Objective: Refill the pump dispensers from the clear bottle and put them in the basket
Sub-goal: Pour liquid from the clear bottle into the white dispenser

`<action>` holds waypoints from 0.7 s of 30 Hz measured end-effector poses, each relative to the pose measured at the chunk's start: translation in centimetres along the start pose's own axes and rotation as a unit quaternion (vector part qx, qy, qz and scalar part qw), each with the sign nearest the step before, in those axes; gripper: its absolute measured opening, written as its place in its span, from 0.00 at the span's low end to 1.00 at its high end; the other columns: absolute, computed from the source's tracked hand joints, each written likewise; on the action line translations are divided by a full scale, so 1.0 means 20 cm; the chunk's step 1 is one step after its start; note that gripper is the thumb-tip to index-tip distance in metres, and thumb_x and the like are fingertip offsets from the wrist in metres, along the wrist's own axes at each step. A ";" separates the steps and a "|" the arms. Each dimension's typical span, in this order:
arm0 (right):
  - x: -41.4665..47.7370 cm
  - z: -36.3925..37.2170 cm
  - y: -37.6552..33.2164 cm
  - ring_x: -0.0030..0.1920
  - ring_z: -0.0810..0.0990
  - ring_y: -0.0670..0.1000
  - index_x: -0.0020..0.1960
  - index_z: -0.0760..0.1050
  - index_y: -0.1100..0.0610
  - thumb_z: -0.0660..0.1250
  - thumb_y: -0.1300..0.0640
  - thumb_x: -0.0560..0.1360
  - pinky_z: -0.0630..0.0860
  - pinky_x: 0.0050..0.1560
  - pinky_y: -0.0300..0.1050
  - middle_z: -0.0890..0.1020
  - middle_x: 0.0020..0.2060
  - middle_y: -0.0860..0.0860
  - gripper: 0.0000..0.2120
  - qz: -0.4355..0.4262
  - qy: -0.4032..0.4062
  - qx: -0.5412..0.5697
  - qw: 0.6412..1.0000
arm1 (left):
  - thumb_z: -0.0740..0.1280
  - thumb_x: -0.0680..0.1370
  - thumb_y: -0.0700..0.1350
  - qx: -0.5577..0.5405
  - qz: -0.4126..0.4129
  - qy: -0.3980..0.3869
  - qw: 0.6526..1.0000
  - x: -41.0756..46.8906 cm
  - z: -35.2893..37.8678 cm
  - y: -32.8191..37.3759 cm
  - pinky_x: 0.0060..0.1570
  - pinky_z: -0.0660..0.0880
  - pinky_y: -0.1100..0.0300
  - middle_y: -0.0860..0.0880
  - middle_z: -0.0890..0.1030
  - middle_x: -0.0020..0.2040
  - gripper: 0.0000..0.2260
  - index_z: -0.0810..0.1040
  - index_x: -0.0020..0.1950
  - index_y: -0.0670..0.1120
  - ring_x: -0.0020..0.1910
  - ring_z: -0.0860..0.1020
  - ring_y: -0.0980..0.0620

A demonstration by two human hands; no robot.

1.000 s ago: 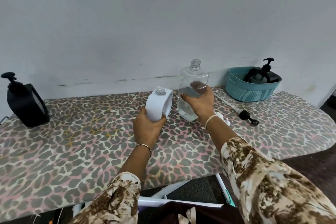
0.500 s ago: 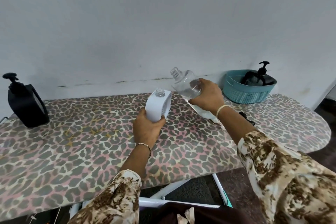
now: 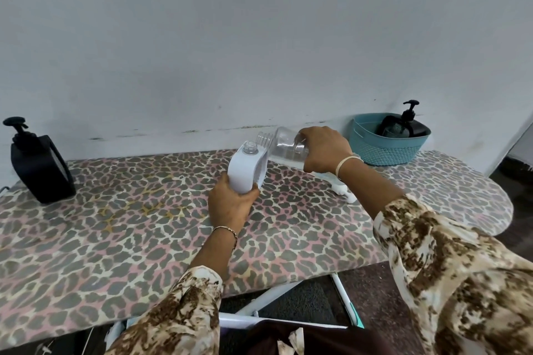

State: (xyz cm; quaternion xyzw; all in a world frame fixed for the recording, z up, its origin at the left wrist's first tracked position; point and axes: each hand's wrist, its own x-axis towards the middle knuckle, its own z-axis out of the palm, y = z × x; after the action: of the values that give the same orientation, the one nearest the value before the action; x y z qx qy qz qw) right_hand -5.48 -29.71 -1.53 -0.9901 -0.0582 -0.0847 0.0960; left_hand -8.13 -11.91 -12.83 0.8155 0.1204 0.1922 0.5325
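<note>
1. Behind everything stands a plain pale grey wall (image 3: 259,37), and along it runs the leopard-print counter (image 3: 115,239) that carries your things.
2. Your left hand (image 3: 230,204) grips the white rounded plastic pump dispenser (image 3: 245,173) low on its body, fingers curled round its base. It sits near the middle of the counter, leaning a little to the right, with its clear threaded neck uncapped. Your hand hides whether the base touches the counter.
3. Your right hand (image 3: 323,150) holds the clear plastic bottle (image 3: 284,147), fingers wrapped over its body. The bottle is tipped nearly onto its side above the counter, its open mouth just beside the dispenser's neck. Clear liquid lies along its lower side; whether any is flowing, you cannot tell.
4. A white pump head (image 3: 341,190) lies on the counter under your right wrist, partly hidden.
5. At the far right, the teal ribbed plastic basket (image 3: 386,150) rests on the counter with a black pump dispenser (image 3: 409,127) inside it.
6. At the far left, a second black pump dispenser (image 3: 40,170) stands upright, well apart from your hands.
</note>
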 end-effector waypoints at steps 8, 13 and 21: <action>0.01 -0.03 -0.02 0.52 0.78 0.53 0.57 0.76 0.50 0.71 0.64 0.65 0.72 0.44 0.42 0.80 0.51 0.49 0.22 -0.012 0.012 -0.024 1.000 | 0.79 0.65 0.48 0.001 -0.001 0.000 1.000 0.00 0.00 0.00 0.48 0.80 0.54 0.46 0.82 0.54 0.23 0.77 0.57 0.45 0.51 0.81 0.44; 0.00 -0.04 -0.01 0.51 0.78 0.52 0.56 0.75 0.49 0.71 0.63 0.65 0.72 0.43 0.42 0.80 0.51 0.48 0.22 -0.016 0.011 -0.032 0.999 | 0.79 0.66 0.48 0.002 -0.001 -0.004 1.000 0.00 0.00 0.01 0.48 0.79 0.57 0.45 0.82 0.55 0.23 0.77 0.57 0.44 0.52 0.80 0.44; 0.00 -0.06 -0.04 0.49 0.78 0.53 0.55 0.75 0.49 0.68 0.64 0.65 0.72 0.42 0.42 0.80 0.49 0.49 0.21 -0.026 0.006 -0.051 0.998 | 0.78 0.65 0.48 -0.003 0.004 -0.001 1.000 -0.01 -0.01 0.01 0.48 0.80 0.52 0.45 0.82 0.54 0.22 0.77 0.56 0.45 0.51 0.80 0.44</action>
State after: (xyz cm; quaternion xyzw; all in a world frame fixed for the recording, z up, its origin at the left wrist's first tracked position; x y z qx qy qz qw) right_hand -5.73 -29.12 -0.30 -0.9913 -0.0790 -0.0962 0.0437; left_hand -8.41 -11.94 -12.59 0.8148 0.1159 0.1935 0.5340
